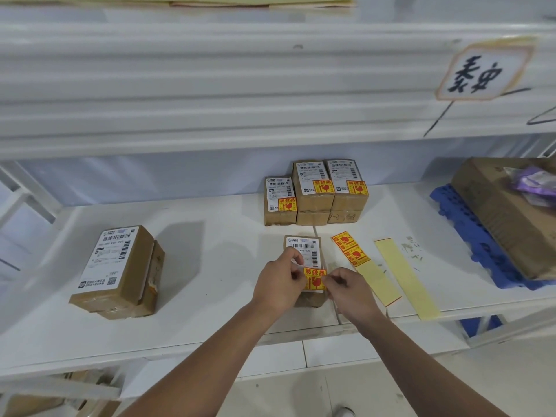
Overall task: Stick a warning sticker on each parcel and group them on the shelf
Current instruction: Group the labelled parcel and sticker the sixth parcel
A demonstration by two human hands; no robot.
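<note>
Fingers of my left hand (pixel 278 282) and right hand (pixel 350 291) pinch a sticker (pixel 314 278) by its edges, on the parcel (pixel 304 251) at the shelf (pixel 210 236) front. Three stickered parcels (pixel 316 192) stand behind.

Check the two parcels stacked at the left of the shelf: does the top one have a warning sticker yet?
No, the top parcel of the left stack shows only its white shipping label, with no red-and-yellow sticker on it.

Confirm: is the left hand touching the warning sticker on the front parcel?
Touching. Head view: the left hand pinches the left edge of the warning sticker on the front parcel.
</note>
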